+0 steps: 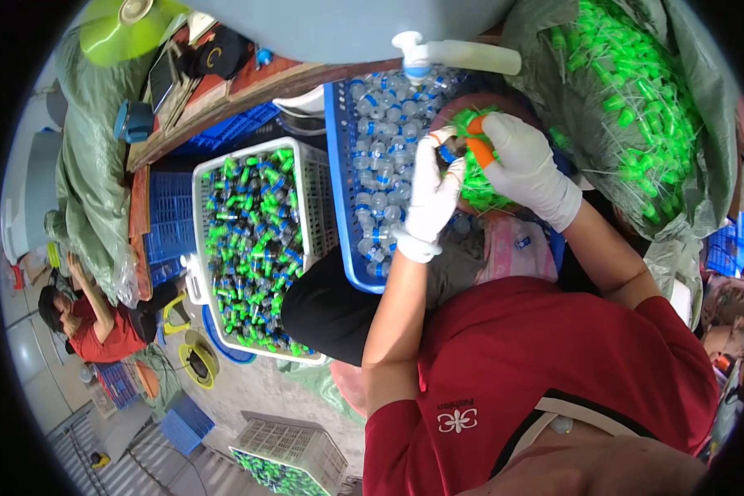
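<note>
From my distant seat I look down on a left hand in a white glove (431, 190) with its fingers curled in, pinching a small dark piece with a blue band (447, 154); the fingers hide most of it. Just right of it, a right hand in a white glove with orange fingertips (478, 139) holds thumb and forefinger slightly parted; I cannot tell whether anything sits between them. Both hands are above a reddish-brown round basin (453, 105) of bright green plastic pieces (478, 188), and the right one blocks much of my view into it. Left of the basin, a blue plastic basket (340, 194) holds clear round-ended pieces with blue bands (380, 169); a white plastic tap-like fitting (471, 57) juts across its far end. Further left stands a white plastic basket (305, 186) full of green, black and blue pieces (252, 248), its near right corner partly covered by a black-trousered knee (326, 306). On the far right, a grey-green woven sack (541, 62) gapes around green pieces with thin pale stems (612, 70). A pink-and-white cloth (517, 256) lies nearer, below the hands. At far left a co-worker in a red shirt (112, 339) sits well apart.
</note>
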